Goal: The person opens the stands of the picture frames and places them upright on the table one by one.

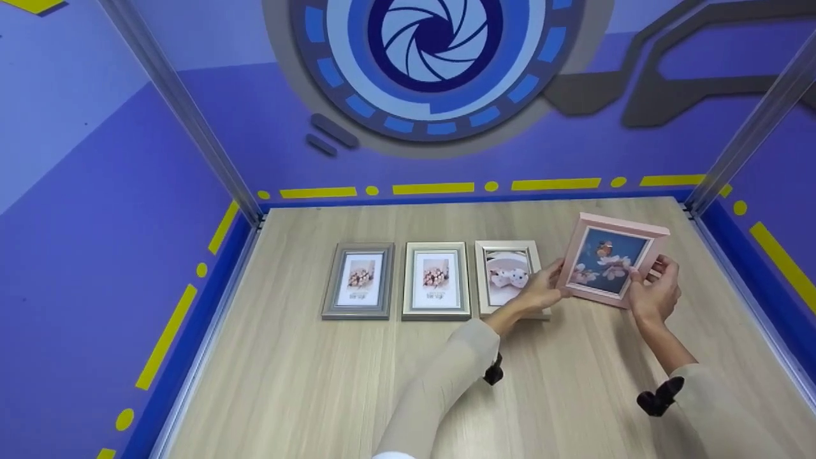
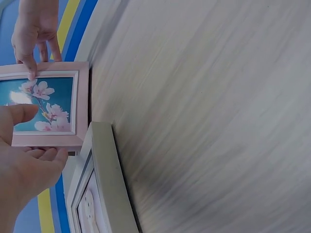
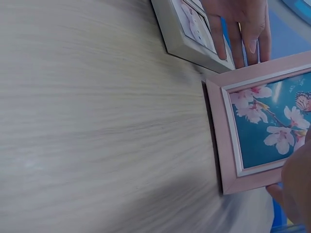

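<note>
Both hands hold a pink picture frame (image 1: 602, 264) at the right of the wooden table, tilted, with its picture of blossoms and a butterfly facing up toward the head camera. The left hand (image 1: 540, 288) grips its left side low down, thumb toward the front and fingers along the edge. On the opposite side, the right hand (image 1: 655, 294) grips it with the thumb over the front border and the fingers behind. Beside the left hand lies a cream picture frame (image 1: 507, 271) with a plush-toy picture, its lower right part covered by that hand.
Left of the cream frame, a silver frame (image 1: 436, 280) and a grey frame (image 1: 358, 280) lie in a row on the wooden table (image 1: 306, 389). Blue and purple printed walls (image 1: 217, 127) stand around the table, with metal posts (image 1: 185, 108) at the back corners.
</note>
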`<state>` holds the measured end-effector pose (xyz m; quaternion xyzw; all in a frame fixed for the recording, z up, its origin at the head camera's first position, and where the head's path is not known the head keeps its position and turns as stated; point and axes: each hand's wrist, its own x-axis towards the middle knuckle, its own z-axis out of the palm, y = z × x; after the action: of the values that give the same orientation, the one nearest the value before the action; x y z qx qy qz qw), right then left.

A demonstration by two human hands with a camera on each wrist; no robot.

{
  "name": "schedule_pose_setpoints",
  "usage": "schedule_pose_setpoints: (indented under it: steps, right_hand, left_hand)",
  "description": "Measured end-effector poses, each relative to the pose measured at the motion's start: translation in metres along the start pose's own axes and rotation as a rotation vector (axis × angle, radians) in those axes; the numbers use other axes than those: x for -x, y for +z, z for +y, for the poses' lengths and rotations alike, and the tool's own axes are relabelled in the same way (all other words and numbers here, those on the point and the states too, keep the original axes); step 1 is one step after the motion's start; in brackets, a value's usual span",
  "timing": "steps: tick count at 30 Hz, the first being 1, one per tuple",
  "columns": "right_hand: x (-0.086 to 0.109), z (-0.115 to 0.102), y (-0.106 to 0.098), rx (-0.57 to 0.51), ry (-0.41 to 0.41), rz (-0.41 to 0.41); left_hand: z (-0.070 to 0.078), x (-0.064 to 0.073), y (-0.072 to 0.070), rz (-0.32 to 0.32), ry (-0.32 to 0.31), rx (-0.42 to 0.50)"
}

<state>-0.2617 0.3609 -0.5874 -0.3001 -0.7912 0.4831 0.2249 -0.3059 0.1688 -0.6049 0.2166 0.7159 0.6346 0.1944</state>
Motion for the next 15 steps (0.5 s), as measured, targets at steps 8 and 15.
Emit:
schedule_pose_setpoints:
  steps: [8, 15]
  right_hand:
    - [0.001, 0.000, -0.001, 0.029, -0.034, -0.015]
    - [0.004, 0.003, -0.002, 0.030, -0.053, -0.015]
  left_hand:
    - [0.004, 0.006, 0.000, 0.019, 0.013, -0.116]
    - [0.002, 0.011, 0.000, 0.025, -0.021, -0.147]
